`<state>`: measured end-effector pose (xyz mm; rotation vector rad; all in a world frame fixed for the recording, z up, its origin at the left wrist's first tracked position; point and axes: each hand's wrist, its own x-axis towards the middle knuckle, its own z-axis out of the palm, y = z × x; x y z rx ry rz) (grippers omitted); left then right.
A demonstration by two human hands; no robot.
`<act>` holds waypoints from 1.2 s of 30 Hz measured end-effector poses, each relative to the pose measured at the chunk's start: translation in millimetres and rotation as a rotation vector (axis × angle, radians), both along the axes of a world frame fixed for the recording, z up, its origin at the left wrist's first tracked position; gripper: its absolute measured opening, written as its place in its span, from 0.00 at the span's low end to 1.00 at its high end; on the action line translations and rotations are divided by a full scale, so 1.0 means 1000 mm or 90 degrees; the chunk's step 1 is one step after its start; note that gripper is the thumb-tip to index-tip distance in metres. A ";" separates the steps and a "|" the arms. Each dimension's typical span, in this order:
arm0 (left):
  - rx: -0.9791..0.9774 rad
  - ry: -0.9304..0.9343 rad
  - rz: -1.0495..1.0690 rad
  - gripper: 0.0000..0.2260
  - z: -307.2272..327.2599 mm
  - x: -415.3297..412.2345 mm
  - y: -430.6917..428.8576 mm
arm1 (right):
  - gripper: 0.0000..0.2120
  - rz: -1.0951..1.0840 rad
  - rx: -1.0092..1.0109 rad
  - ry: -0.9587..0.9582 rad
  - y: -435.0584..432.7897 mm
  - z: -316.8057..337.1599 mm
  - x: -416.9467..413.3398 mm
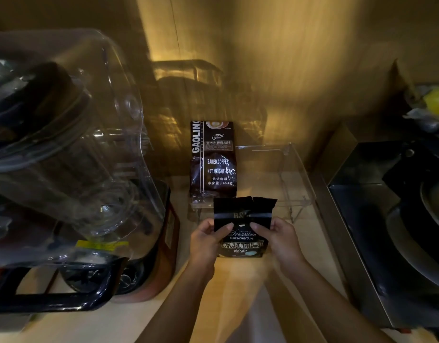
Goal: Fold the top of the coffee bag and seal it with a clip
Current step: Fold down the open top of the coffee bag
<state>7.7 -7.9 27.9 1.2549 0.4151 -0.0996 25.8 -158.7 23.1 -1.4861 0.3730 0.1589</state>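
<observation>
The black coffee bag (243, 226) stood upright on the pale counter (109, 325), near its back edge and just in front of a clear acrylic stand (297, 184) that carried a second, taller coffee bag (212, 159). The left hand (205, 241) pinched the bag's left edge, thumb across the front below the pale band, and the right hand (281, 240) pinched the right edge the same way, so both were closed on the bag, not spread. The top of the bag rose unfolded above the thumbs, ragged, with a notch torn near its middle. To fold it well, the person would probably need to flatten the torn mouth first, press out the air, then roll the top down in an even, straight crease across the full width, keeping the thumbs as the hinge line so the notch ended up inside the fold. No clip could be found anywhere in view, so where it lay was unknown. The fingers behind the bag were hidden, the bag's base was partly lost in shadow, and the dim amber light left the blender jar (65, 144) at the left edge and the dark appliance (386, 219) at the right blurred and cut off.
</observation>
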 end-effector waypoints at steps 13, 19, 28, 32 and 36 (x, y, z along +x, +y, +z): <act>0.155 -0.043 -0.024 0.18 -0.006 0.006 -0.012 | 0.19 0.001 -0.055 0.009 0.015 -0.008 -0.001; 0.161 -0.043 0.047 0.13 -0.010 0.007 -0.015 | 0.08 -0.012 -0.102 -0.015 0.013 -0.015 0.002; -0.261 0.014 0.029 0.10 -0.012 0.012 -0.004 | 0.08 -0.037 0.164 0.000 -0.003 -0.007 0.006; -0.305 0.043 -0.019 0.07 -0.018 0.010 -0.002 | 0.10 -0.028 0.259 0.036 -0.015 -0.007 0.005; -0.204 0.036 -0.030 0.07 -0.023 0.011 0.008 | 0.10 0.010 0.265 0.052 -0.037 -0.012 0.009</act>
